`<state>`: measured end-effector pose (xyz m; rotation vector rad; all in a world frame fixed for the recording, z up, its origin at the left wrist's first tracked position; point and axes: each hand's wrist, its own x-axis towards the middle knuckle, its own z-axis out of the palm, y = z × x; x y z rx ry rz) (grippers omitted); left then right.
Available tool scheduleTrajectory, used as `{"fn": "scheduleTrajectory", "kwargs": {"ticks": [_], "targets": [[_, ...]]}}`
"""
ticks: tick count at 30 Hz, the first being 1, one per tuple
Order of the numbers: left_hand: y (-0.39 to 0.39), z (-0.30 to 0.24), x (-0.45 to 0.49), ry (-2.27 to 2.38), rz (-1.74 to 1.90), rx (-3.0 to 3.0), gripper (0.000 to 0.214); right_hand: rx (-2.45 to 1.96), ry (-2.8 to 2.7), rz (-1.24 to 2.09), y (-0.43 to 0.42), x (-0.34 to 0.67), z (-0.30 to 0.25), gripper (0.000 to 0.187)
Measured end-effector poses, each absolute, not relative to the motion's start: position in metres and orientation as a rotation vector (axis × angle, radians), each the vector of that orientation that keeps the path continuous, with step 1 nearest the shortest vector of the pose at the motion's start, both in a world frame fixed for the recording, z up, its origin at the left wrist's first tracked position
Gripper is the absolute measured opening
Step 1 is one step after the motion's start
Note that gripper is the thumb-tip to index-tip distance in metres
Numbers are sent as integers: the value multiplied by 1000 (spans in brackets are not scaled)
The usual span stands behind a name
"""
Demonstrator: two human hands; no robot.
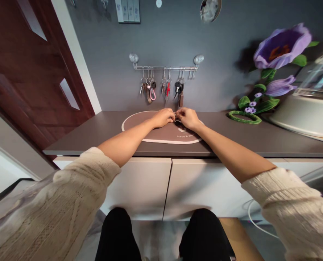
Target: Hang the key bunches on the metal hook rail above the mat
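My left hand (164,117) and my right hand (187,117) meet above the brown mat (147,133) with a pale rim, which lies on the countertop. Both have their fingers closed in a pinch, the tips nearly touching. Between and just below the fingertips shows a small dark thing (178,123); its kind is too small to make out, and the fingers partly cover it. Behind them, key rings hang from a clear wall rail (166,68): a bunch with a pink carabiner (153,95), a red key (168,88) and a brown fob (181,100).
On the right stand a purple fabric flower (282,49) with a green ring base (244,117) and a cream appliance (308,110). White cabinet doors (139,185) are below the countertop (93,134). A dark red door (22,72) is at the left.
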<state>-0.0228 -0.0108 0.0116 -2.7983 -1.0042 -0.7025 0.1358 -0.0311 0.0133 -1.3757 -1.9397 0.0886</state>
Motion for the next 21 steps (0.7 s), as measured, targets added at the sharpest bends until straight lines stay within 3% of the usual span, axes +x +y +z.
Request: {"fn": "scheduleTrajectory", "kwargs": {"ticks": [6, 21], "targets": [[-14, 13, -21, -1089, -835, -2769, 14, -1352, -1936, 74, -30, 137, 12, 19], [-18, 15, -19, -1473, -1603, -2746, 8, -1238, -1868, 215, -45, 131, 18, 24]]}}
